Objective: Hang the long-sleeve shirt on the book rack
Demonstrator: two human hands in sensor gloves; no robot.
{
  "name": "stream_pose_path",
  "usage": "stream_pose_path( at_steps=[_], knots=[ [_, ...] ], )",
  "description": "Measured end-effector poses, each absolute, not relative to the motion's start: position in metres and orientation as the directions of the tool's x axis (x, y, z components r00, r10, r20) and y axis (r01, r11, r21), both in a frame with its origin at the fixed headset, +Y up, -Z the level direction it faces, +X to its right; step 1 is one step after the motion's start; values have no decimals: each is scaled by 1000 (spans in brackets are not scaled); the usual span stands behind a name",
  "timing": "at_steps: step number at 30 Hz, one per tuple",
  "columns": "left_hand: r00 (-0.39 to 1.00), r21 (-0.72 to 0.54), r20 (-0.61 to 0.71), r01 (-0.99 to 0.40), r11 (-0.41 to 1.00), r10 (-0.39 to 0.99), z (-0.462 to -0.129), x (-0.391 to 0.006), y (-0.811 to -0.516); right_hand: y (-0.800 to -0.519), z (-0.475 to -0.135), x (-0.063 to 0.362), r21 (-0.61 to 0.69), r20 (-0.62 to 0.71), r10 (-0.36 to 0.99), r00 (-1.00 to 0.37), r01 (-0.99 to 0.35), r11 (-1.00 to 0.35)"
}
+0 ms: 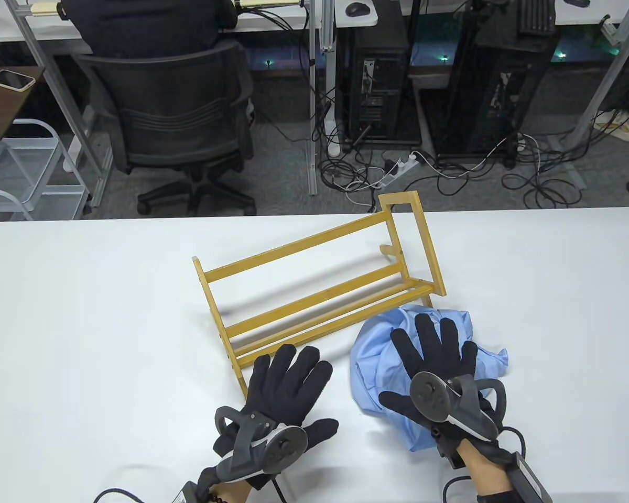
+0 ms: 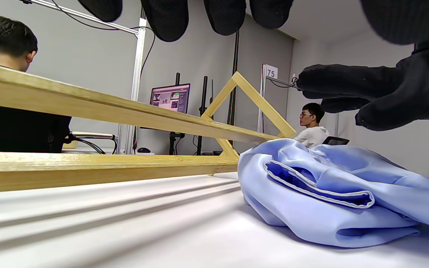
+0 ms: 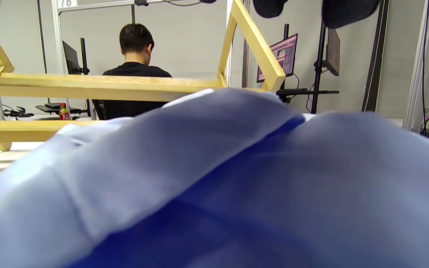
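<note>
A yellow wooden book rack (image 1: 314, 283) stands tilted on the white table (image 1: 84, 314). A crumpled light-blue long-sleeve shirt (image 1: 372, 367) lies at its near right end. My right hand (image 1: 414, 361) is open with fingers spread over the shirt; the left wrist view shows its fingers (image 2: 367, 93) a little above the cloth (image 2: 330, 193). My left hand (image 1: 304, 390) is open and empty over the table at the rack's near left corner. The shirt fills the lower right wrist view (image 3: 214, 178), with the rack (image 3: 88, 87) behind it.
Beyond the table's far edge a person sits in a black office chair (image 1: 183, 120). Computer towers (image 1: 377, 78) and loose cables (image 1: 398, 167) are on the floor. A phone (image 1: 11, 79) lies on a side table at the far left.
</note>
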State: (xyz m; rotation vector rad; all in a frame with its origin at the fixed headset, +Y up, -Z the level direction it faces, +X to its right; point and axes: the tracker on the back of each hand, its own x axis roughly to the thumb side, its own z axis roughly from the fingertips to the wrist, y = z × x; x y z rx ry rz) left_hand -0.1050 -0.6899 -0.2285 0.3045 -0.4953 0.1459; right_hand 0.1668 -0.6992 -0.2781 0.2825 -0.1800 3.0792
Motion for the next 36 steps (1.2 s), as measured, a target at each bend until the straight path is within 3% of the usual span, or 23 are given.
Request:
stream_pose_path(
  at_steps=[14, 18, 21, 22, 31, 34, 36],
  knots=[
    [861, 251, 505, -221, 942, 67, -228, -105, -688, -748, -310, 171, 156, 57, -40, -998, 49, -987],
    [858, 255, 511, -212, 943, 54, -227, -103, -688, -772, -317, 170, 291, 50, -92, -995, 103, -951],
    [858, 256, 512, -206, 945, 48, -226, -103, -688, -771, -320, 171, 304, 18, -30, -999, 34, -952],
    [858, 254, 512, -205, 945, 49, -226, -103, -688, -769, -320, 170, 310, 20, -62, -998, 66, -949],
    [862, 247, 506, -195, 949, 45, -226, -102, -690, -762, -320, 170, 246, 4, -40, -999, 40, -968],
    [863, 250, 503, -192, 949, 42, -226, -102, -690, -760, -314, 167, 59, -11, -73, -997, 72, -996],
    [864, 246, 502, -192, 950, 45, -225, -102, -690, -762, -310, 164, 7, -13, -66, -998, 66, -998]
  ],
)
